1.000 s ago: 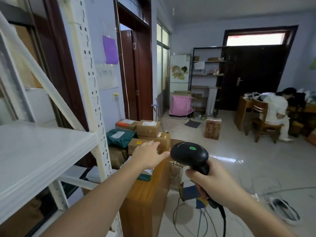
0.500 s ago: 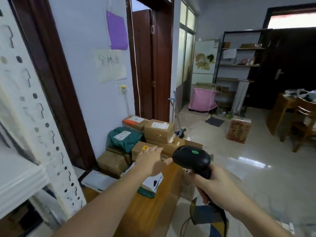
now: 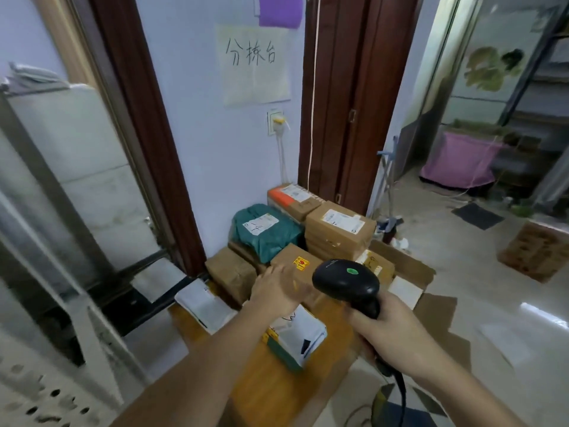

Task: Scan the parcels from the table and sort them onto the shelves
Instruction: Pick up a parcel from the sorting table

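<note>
Several parcels are piled on a wooden table (image 3: pixel 271 392) against the wall. My left hand (image 3: pixel 278 291) reaches out with fingers spread and lies on a brown cardboard box (image 3: pixel 295 260) that bears a yellow and red sticker. My right hand (image 3: pixel 389 329) grips the handle of a black barcode scanner (image 3: pixel 346 280) with a green dot on top, held just right of that box. Behind are a teal bagged parcel (image 3: pixel 264 231), a labelled brown box (image 3: pixel 340 228) and an orange-ended box (image 3: pixel 292 198). A white pouch (image 3: pixel 300 334) lies under my left wrist.
A white perforated shelf upright (image 3: pixel 101 340) stands at the left, blurred. A white flat mailer (image 3: pixel 203 303) and a brown wrapped parcel (image 3: pixel 232 274) lie at the table's left. An open flat carton (image 3: pixel 409 272) sits at the right. Tiled floor, a doorway and a pink bin (image 3: pixel 458 161) lie beyond.
The view has swung down and closer to the table. My left hand has come forward onto the stickered box. The scanner has stayed in my right hand.
</note>
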A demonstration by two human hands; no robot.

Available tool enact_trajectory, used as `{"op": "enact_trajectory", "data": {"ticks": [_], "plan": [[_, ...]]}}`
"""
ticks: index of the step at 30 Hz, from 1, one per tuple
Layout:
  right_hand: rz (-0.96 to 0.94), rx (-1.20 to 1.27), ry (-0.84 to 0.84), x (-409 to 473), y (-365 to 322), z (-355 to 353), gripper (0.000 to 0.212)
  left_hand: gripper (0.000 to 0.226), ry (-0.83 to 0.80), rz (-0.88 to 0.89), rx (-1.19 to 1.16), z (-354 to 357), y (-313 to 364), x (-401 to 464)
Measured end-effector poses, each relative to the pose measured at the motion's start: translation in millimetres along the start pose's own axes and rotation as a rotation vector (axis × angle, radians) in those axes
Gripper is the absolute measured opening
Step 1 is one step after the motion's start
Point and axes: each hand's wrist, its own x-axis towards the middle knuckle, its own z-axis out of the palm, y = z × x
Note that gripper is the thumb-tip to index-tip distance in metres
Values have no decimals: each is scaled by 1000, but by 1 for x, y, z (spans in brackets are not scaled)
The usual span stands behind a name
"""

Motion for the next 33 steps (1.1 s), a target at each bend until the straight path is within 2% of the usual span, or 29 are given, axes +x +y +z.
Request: {"op": "enact_trajectory", "data": {"ticks": [3,7,12,17,20,27,33], "plan": [[19,29,-28,30,10,3,6,102,-4,-38,-17,18,-11,27],[48,40,-78,64,25,-2,8,84,-41,-61,1,43,-24,53],[99,31,-170,105,51,-14,10,93,-93,-192,28,78,-35,78],[138,34,-328,145,76,-25,12,99,-47,-357,-17,116,-44,89],[149,-19,-368,163,91,-29,13,113,6,-509,-103,138,-48,92],[170,-38,-454,194,106,-33,14,147,-37,-957,-438,185,-55,90],[209,-45,-514,212,113,-32,13,151,-66,-1174,-772,218,-64,95]]}}
